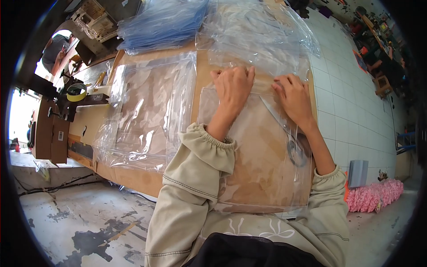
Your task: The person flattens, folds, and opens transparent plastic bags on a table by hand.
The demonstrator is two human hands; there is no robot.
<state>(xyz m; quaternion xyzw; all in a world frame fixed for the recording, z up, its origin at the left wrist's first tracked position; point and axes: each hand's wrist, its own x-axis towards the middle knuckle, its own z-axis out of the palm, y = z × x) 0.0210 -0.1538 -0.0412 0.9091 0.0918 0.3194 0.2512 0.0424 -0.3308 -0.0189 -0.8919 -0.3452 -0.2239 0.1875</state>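
Note:
A flat clear plastic bag point(253, 178) lies in front of me on the brown cardboard-covered table point(133, 177). At its far edge my left hand point(233, 86) has its fingers curled down onto the plastic. My right hand point(293, 98) is closed at the same edge, further right, with thumb and fingers pinched together; the exact grip is partly hidden. A pair of scissors point(291, 142) lies close to my right wrist, its blades pointing away from me, and it seems to show through the clear plastic.
To the left is a stack of clear plastic bags point(147, 111). Bluish plastic sheets point(162, 26) and a loose clear pile point(262, 35) sit at the far side. A tape roll point(76, 92) is on a machine at left. Pink material point(376, 196) lies on the right floor.

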